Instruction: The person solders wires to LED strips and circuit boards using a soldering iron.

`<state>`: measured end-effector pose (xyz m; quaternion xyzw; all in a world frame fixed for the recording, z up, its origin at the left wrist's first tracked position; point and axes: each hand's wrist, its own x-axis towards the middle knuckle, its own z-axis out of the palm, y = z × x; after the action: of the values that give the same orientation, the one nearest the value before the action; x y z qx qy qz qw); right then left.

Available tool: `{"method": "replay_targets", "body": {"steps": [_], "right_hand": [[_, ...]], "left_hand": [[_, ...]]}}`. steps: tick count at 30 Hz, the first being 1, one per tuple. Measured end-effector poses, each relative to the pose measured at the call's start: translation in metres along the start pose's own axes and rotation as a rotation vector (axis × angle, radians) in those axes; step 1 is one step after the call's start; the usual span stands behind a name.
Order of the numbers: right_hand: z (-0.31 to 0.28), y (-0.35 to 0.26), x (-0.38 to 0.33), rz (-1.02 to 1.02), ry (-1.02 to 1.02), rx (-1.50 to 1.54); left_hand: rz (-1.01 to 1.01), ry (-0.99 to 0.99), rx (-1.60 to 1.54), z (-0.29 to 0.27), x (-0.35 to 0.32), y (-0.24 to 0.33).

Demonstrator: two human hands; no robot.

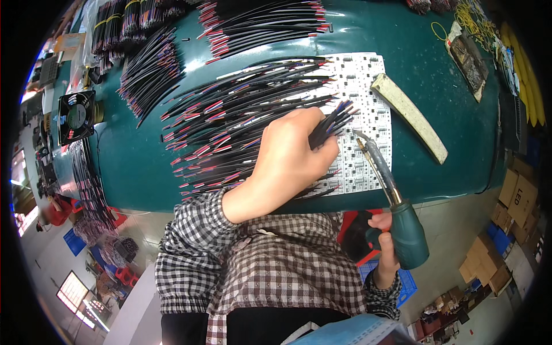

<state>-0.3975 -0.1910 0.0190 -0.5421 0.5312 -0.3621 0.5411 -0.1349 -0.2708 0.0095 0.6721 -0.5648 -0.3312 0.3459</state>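
Note:
My left hand [287, 158] is closed around a bundle of black cables [330, 125], whose coloured wire ends stick out to the right between thumb and fingers. Beneath it lies a white panel of small circuit boards [368, 169], with many loose black cables [221, 123] spread across its left part, their red, white and blue ends fanned out. In my right hand [388, 253], at the table's front edge, is a soldering gun [409, 236] with a green handle. Its metal tip points up and left, over the panel near the bundle. Part of the right hand is hidden behind the handle.
A pale curved bar [411, 118] lies right of the panel. Stacks of cables [264, 26] sit at the back, with another pile [152, 72] at the back left. A small black fan [76, 118] stands at the left, and a dark, worn block [468, 60] lies far right.

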Motion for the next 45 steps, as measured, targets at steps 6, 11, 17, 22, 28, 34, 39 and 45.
{"method": "replay_targets", "body": {"steps": [6,11,17,22,28,34,39,45], "right_hand": [[0.014,-0.013,0.003,0.056,0.057,0.063],[0.01,-0.008,0.006,0.026,0.02,0.005],[0.011,-0.008,0.008,-0.013,-0.015,-0.074],[0.014,-0.01,0.007,0.027,-0.004,-0.08],[0.015,-0.013,0.008,0.039,0.0,-0.168],[0.012,-0.011,0.009,-0.018,-0.038,-0.224],[0.018,-0.015,0.007,0.035,0.016,-0.206],[0.011,-0.015,0.007,-0.072,-0.082,-0.442]], "left_hand": [[-0.045,0.044,0.015,0.004,-0.001,0.006],[-0.028,0.031,0.025,0.005,0.0,0.005],[-0.034,0.026,0.012,0.003,0.001,0.005],[-0.047,0.003,-0.021,0.002,0.002,0.005],[-0.055,-0.009,-0.04,0.0,0.003,0.006],[-0.056,0.004,-0.015,0.001,0.003,0.008],[-0.049,-0.002,0.007,0.001,0.004,0.008],[-0.05,-0.004,0.012,0.001,0.003,0.007]]}}
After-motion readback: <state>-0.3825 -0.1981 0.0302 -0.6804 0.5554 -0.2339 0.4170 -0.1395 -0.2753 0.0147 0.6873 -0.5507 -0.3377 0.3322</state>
